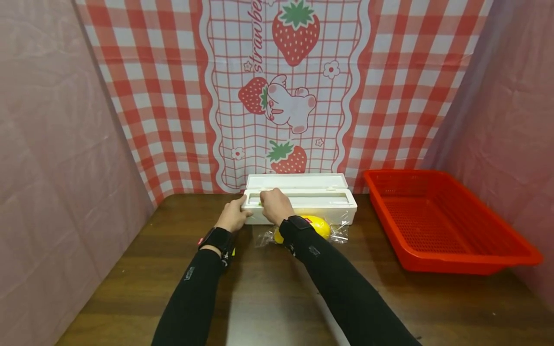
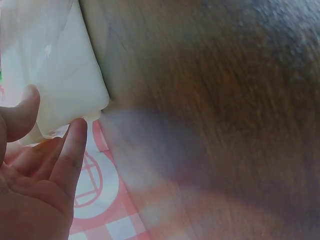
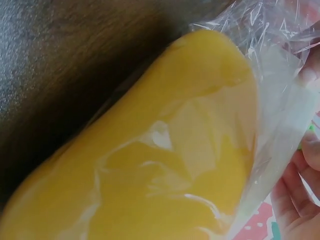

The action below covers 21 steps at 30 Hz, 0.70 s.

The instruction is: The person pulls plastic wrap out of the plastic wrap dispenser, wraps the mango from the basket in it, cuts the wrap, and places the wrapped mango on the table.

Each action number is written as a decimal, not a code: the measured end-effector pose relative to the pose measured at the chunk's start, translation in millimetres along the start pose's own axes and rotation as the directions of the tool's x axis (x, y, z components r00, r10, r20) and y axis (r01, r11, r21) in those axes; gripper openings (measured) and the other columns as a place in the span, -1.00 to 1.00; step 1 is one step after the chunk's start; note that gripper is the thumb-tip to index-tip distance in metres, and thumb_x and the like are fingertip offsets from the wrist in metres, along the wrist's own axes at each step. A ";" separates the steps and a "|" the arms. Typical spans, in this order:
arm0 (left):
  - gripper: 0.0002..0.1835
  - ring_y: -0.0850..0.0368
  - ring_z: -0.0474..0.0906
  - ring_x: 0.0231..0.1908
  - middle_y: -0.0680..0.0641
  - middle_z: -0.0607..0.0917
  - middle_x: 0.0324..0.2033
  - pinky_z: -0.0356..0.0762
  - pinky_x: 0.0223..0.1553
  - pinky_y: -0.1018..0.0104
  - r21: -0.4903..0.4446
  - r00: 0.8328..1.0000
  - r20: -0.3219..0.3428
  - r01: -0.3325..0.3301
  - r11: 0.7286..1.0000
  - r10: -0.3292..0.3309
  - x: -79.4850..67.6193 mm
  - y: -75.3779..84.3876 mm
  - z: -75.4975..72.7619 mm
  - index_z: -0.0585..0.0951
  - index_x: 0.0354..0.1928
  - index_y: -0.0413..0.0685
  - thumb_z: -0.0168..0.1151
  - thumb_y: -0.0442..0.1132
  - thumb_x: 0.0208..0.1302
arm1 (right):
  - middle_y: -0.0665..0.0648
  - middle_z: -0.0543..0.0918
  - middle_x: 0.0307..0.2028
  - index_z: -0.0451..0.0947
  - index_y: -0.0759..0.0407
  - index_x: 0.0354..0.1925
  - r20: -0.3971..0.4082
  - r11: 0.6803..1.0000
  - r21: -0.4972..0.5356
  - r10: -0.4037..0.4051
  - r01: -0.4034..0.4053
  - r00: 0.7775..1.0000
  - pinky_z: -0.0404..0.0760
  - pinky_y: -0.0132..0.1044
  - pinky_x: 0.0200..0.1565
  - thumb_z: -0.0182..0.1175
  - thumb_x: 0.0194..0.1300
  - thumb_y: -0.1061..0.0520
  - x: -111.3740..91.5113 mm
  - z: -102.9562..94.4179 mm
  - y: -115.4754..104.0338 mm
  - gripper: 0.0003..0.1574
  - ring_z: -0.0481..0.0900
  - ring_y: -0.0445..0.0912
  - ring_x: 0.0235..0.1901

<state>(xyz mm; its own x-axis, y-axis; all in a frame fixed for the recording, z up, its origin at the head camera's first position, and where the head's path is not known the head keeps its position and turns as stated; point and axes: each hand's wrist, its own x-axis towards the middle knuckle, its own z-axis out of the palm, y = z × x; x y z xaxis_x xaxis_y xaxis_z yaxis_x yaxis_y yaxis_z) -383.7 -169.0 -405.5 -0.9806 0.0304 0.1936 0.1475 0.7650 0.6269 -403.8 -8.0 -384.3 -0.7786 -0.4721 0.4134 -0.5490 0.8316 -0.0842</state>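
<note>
A long white cling film box (image 1: 303, 216) stands on the table with its lid (image 1: 298, 181) raised at the back. My left hand (image 1: 232, 215) grips the box's left end, thumb on the front face and fingers around the corner in the left wrist view. At the left of the top opening, my right hand (image 1: 277, 205) has curled fingers on a small green piece (image 3: 311, 131), mostly hidden, apparently a slide cutter. A smooth yellow rounded thing (image 1: 319, 226) with a red mark lies before the box under clear film (image 1: 341, 233). My right wrist partly covers it.
A red perforated plastic basket (image 1: 396, 230) stands to the right on the brown wooden table (image 1: 143, 288). Behind the box hangs a red-and-white checked strawberry cloth (image 1: 173, 96). Pink curtains (image 1: 56, 168) close both sides.
</note>
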 end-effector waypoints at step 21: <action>-0.29 -0.13 0.37 0.20 -0.26 0.41 0.26 0.33 0.16 0.04 -0.005 1.000 0.009 0.015 1.000 -0.015 0.5 -0.8 -0.3 0.26 0.40 -0.10 0.29 -0.21 0.23 | 0.04 0.60 -0.43 0.60 0.10 -0.39 0.053 0.999 0.026 0.040 -0.042 0.998 0.53 -0.27 -0.34 0.24 0.17 0.27 -4.1 -7.2 6.1 -0.93 0.53 -0.08 -0.36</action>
<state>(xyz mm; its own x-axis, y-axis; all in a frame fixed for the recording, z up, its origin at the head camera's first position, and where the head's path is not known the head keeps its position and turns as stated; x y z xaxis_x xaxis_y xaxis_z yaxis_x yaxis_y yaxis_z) -384.2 -169.8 -405.7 -0.9838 0.0248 0.1774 0.1333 0.7625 0.6331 -401.8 1.1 -380.0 -0.8152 -0.4530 0.3608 -0.5235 0.8429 -0.1245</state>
